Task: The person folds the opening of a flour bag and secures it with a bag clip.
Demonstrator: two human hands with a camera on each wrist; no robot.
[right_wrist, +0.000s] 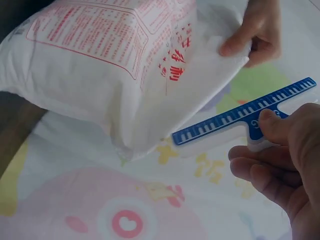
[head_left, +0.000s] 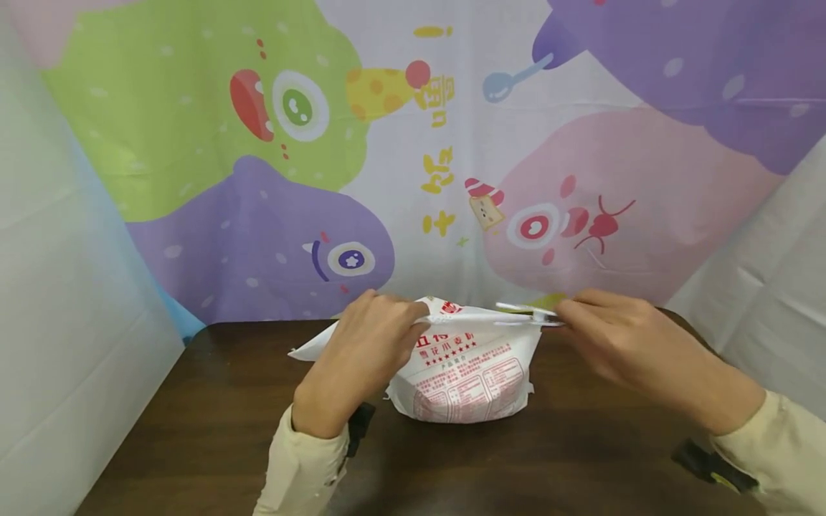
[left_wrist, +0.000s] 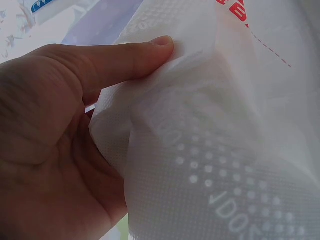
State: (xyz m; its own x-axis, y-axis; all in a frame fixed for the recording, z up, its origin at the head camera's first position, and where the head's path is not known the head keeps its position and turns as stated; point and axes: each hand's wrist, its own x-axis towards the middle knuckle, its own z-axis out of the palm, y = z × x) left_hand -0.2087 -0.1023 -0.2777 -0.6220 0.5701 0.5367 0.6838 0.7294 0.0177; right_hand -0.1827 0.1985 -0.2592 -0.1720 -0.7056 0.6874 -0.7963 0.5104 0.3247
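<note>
A white flour bag (head_left: 471,387) with red print stands on the table, its top drawn together into a flat edge. My left hand (head_left: 368,351) pinches that edge towards its left end; in the left wrist view the thumb lies over the folded white bag material (left_wrist: 200,115). My right hand (head_left: 619,337) holds a blue and white bag clip (right_wrist: 240,115) by its handle, thumb on the blue side and fingers below. In the head view the clip's long bars overlap the right end of the bag's top edge. A loose bag corner sticks out left of my left hand.
The dark brown table (head_left: 193,430) lies under the bag. Behind it hangs a backdrop cloth (head_left: 400,236) with cartoon figures, close beyond the table's back edge. White cloth (head_left: 58,287) hangs at the left side, and more white cloth at the right.
</note>
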